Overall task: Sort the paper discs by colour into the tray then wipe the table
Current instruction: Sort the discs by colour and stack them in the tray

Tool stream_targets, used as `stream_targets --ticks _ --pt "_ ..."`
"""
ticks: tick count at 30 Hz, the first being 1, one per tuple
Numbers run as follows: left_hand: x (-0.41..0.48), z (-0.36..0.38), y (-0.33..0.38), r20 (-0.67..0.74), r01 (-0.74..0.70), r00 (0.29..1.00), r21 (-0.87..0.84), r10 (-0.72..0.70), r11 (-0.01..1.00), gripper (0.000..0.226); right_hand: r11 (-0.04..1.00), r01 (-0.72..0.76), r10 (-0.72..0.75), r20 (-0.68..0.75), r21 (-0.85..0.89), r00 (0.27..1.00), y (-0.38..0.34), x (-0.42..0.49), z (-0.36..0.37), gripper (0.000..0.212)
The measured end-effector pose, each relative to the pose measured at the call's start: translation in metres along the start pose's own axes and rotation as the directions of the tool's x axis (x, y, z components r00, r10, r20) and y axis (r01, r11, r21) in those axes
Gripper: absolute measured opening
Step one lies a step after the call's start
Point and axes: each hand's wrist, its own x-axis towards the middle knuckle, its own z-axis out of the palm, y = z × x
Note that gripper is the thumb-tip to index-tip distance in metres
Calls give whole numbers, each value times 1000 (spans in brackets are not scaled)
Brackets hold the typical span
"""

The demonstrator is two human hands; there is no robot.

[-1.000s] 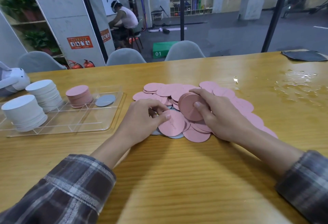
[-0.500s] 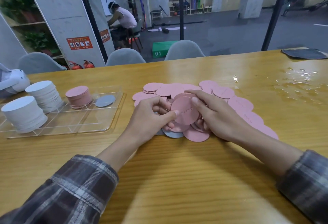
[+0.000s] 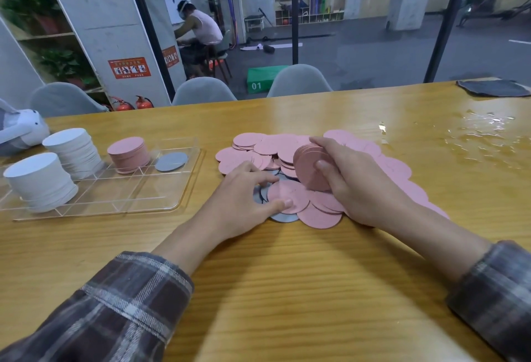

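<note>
A loose pile of pink paper discs [image 3: 258, 143] lies mid-table, with a few grey discs [image 3: 280, 216] under its near edge. My right hand [image 3: 353, 183] grips an upright stack of pink discs [image 3: 309, 166] over the pile. My left hand [image 3: 241, 201] rests at the pile's left edge, thumb and fingers pinching a flat pink disc [image 3: 288, 195]. To the left, the clear compartment tray [image 3: 184, 189] holds two white stacks [image 3: 40, 180], a pink stack [image 3: 128, 153] and a grey disc [image 3: 171, 161].
Spilled water [image 3: 482, 137] glistens on the table at the right. A dark cloth [image 3: 492, 88] lies at the far right corner. A white device [image 3: 20, 129] sits at the far left edge. Grey chairs stand behind the table.
My right hand has lifted its pink stack more upright. My left hand let go of the disc it passed over and dropped back to the pile, taking hold of another flat pink disc.
</note>
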Motion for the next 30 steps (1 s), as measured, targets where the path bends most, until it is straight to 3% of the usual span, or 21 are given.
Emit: stream_targets --ticks 5,10,19,25,30 --pt "0 -2 1 -11 -17 1000 -8 17 1000 46 997 11 -7 63 -70 998 4 0 1 44" --pt "1 -6 3 -125 -47 992 -126 31 991 10 1000 7 -6 19 -26 1000 4 0 -1 42" --pt "1 0 9 -192 -120 980 -402 44 908 9 995 23 -23 2 92 1000 -1 -1 -2 40" --pt "2 6 15 -286 -127 958 -440 -5 889 17 982 19 -32 68 186 997 -5 0 3 38" --pt "1 9 21 -292 -96 955 -483 -57 870 20 989 27 -40 89 143 995 -7 -2 3 43"
